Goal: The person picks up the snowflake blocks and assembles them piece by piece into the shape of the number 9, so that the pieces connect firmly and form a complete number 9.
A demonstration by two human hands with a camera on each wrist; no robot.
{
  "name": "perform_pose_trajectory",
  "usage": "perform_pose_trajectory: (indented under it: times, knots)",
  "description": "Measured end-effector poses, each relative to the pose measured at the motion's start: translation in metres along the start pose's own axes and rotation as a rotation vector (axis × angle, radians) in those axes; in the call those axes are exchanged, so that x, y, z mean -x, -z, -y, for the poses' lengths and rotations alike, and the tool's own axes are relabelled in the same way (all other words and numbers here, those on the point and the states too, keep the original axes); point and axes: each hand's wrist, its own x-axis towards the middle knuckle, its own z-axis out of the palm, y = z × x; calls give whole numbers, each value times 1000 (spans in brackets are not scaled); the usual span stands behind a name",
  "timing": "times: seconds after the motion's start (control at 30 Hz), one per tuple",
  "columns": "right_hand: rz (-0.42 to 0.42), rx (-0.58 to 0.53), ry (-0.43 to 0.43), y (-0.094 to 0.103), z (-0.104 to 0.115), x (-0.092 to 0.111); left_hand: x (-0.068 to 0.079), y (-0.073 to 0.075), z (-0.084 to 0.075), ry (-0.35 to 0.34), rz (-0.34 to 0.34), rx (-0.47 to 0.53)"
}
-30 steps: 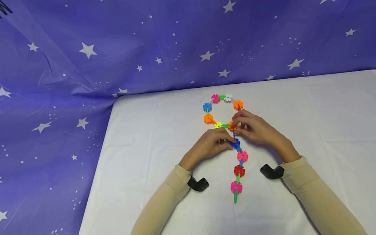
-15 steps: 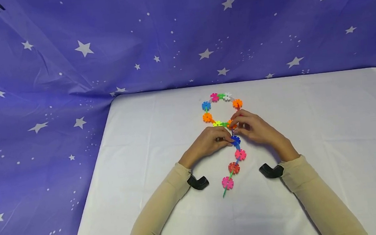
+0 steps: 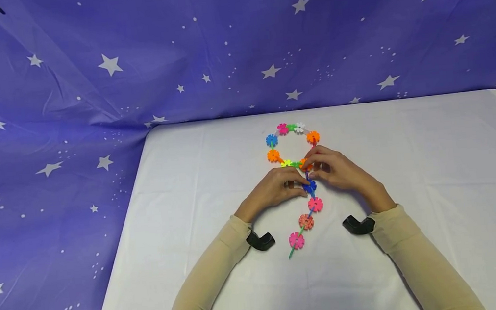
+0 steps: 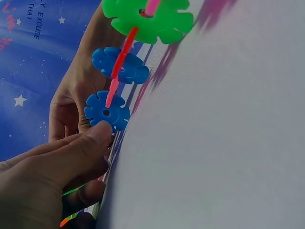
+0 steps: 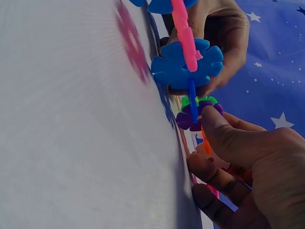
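Note:
In the head view, slotted flower-shaped plastic discs link into a ring (image 3: 273, 155) with a tail running toward the person. My left hand (image 3: 276, 187) pinches a blue disc (image 3: 311, 187) at the top of the tail, its thumb on the disc's edge in the left wrist view. My right hand (image 3: 338, 169) pinches a purple disc (image 5: 183, 121) between ring and tail. A blue piece (image 5: 193, 102) slots into that purple disc. Below the held blue disc hang a pink disc (image 3: 316, 204), a red disc (image 3: 306, 222) and another pink disc (image 3: 296, 241), ending in a green piece (image 3: 291, 253).
A white cloth (image 3: 197, 179) covers the table. Behind and to the left hangs a purple-blue curtain (image 3: 220, 44) with white stars. Dark curved wrist mounts (image 3: 262, 241) stick out from both sleeves.
The tail's lower end has swung left and slightly away from the person. Both hands keep nearly the same place and hold. The head view has shifted a little.

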Motion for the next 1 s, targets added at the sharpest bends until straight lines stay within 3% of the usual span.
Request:
perform_pose_trajectory:
  times: [0.47, 0.67, 1.0]
  knots:
    - [5, -16, 9, -1, -1, 2, 0, -3, 8, -63, -40, 52]
    - [-4, -19, -4, -2, -2, 1, -1, -4, 11, -49, -61, 106]
    - [-13, -46, -6, -3, -5, 2, -1, -7, 16, 0, -119, 68]
